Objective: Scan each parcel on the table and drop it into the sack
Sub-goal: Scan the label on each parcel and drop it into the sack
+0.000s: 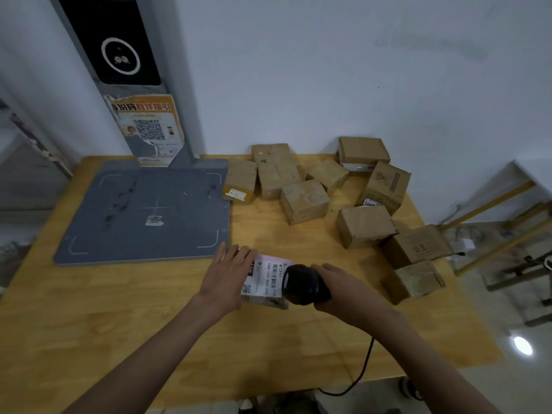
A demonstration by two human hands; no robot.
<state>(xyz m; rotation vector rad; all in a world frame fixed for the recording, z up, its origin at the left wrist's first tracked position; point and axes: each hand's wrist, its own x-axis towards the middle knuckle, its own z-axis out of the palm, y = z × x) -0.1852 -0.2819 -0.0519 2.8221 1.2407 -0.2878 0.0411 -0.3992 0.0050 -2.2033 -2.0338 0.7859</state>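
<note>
One parcel (264, 282) is under scan at the near centre of the table (89, 324), and I count roughly ten more cardboard boxes (304, 201) waiting at the far right. My left hand (225, 279) lies flat against the parcel's left side, fingers extended and close together, steadying it rather than gripping. My right hand (343, 291) is wrapped closed around the handle of a black corded scanner (304, 285), whose head points left across the label from just beside the parcel's right edge.

Key relation: the parcel sits between both hands, touching the left, with its label facing up and its long axis running away from me. I judge the left hand best placed to lift it once the read is made. No sack is in view, so I cannot say which way the drop lies.

Legible writing: the label reads "15H-159-A03-710" alongside a barcode and a QR code. A box (385, 186) at the far right shows "800". The orange poster (146, 127) on the grey stand carries Chinese characters and a QR code.
</note>
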